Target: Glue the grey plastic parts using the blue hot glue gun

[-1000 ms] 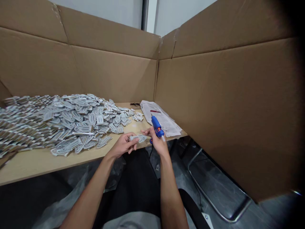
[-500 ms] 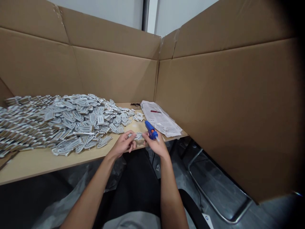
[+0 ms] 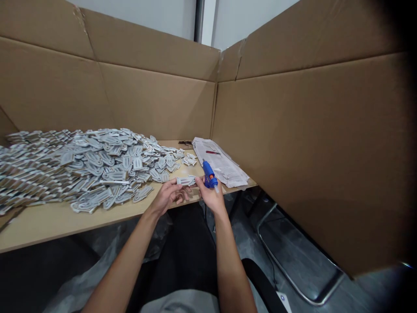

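Observation:
A small flat grey-and-white piece point(image 3: 185, 181) with a slotted outline is held above the table's front edge. My left hand point(image 3: 167, 196) grips its left end between thumb and fingers, the other fingers loosely curled below. My right hand point(image 3: 211, 196) is wrapped round a blue hot glue gun point(image 3: 210, 173) with an orange part, its nozzle pointing up and away. The right thumb and fingertips also reach the right end of the piece. A large heap of like pieces point(image 3: 110, 161) lies to the left of my hands.
Printed papers point(image 3: 224, 167) lie at the table's right end, with a red pen-like object point(image 3: 213, 152) on top. A few loose pieces point(image 3: 189, 159) sit beyond my hands. Tall cardboard walls point(image 3: 156, 95) bound the back and right. A metal chair frame point(image 3: 293, 274) stands below right.
The piece has turned so that its broad face shows more, and it sits slightly higher. The glue gun has shifted a little to the right with my right hand.

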Tool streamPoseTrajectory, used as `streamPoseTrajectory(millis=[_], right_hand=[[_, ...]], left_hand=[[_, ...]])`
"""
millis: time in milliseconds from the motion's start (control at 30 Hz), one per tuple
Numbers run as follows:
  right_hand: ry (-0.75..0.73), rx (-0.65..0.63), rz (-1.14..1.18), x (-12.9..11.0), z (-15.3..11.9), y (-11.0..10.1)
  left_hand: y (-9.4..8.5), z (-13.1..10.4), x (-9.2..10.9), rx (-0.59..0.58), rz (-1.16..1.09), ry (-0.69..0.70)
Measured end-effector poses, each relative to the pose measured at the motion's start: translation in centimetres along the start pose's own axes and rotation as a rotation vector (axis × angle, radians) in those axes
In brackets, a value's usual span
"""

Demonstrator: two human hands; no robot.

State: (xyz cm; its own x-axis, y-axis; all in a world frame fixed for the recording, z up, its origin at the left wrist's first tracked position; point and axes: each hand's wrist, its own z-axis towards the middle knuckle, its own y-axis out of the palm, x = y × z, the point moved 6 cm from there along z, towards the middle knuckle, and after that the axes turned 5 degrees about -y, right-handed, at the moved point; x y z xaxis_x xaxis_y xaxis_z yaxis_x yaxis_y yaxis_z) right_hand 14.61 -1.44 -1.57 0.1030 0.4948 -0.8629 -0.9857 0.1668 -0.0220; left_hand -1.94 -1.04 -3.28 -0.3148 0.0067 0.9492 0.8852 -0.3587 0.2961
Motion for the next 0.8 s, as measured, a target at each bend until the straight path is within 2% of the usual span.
streamPoseTrajectory(millis=[167, 267, 400, 533, 700, 800], right_hand=[[-0.010, -0.166, 0.028, -0.5, -0.4, 1.3], [-0.029, -0.190, 0.029, -1.0, -0.6, 0.9], [-0.078, -0.214, -0.014, -1.7, -0.5, -0.4], [-0.088, -0.278, -0.072, -1.9, -0.6, -1.4], [-0.116, -0.359, -0.180, -2.1, -0.9, -1.1], [-0.112, -0.390, -0.228, -2.0, -1.1, -0.6]], left_hand=[[-1.6, 0.2, 0.1, 0.217, -0.012, 0.059], [-2.2, 0.4, 0.3, 0.280, -0.078, 0.128], [-2.6, 0.7, 0.1, 0.343, -0.082, 0.191], [-2.8, 0.8, -0.3, 0.389, 0.080, 0.178], [-2.5, 0.4, -0.3, 0.394, 0.194, 0.141], [-2.4, 0.3, 0.2, 0.393, 0.259, 0.187]])
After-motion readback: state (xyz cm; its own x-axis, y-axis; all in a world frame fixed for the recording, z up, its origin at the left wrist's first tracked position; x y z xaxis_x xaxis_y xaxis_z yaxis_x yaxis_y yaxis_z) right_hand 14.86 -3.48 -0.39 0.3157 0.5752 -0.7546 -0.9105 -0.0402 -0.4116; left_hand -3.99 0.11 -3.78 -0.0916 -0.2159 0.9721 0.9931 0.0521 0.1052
